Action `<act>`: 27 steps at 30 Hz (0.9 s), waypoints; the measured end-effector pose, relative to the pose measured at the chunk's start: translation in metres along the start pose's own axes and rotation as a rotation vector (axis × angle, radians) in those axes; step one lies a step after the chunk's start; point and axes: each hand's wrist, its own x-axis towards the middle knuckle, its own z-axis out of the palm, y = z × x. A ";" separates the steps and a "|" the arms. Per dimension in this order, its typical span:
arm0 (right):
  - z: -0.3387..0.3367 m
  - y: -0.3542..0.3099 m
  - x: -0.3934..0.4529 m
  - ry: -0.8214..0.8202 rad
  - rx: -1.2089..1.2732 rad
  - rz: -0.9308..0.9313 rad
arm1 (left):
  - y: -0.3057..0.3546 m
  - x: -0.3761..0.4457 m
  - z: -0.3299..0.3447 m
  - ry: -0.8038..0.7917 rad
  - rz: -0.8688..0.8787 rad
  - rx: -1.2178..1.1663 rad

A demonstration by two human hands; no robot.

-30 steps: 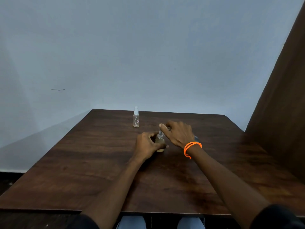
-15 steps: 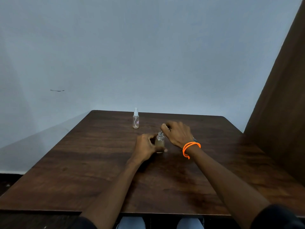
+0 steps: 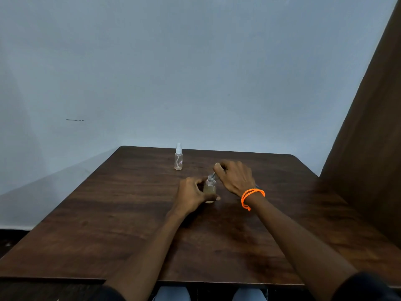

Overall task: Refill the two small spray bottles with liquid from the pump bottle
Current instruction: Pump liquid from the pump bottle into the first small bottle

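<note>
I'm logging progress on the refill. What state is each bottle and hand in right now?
Near spray bottle: upright, neck open, partly filled.
Far spray bottle: upright, capped, untouched.
Left hand: grips near bottle.
Right hand: pinches a thin tube at the open neck.

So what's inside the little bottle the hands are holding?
The small bottle has cloudy, yellowish liquid in it, and its top is off. The left hand covers its near side; the right hand holds a thin tube at its mouth, hiding whatever the tube joins.
</note>
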 end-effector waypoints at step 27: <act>-0.001 -0.003 0.001 0.009 -0.002 -0.006 | 0.006 -0.002 0.000 -0.002 -0.001 -0.049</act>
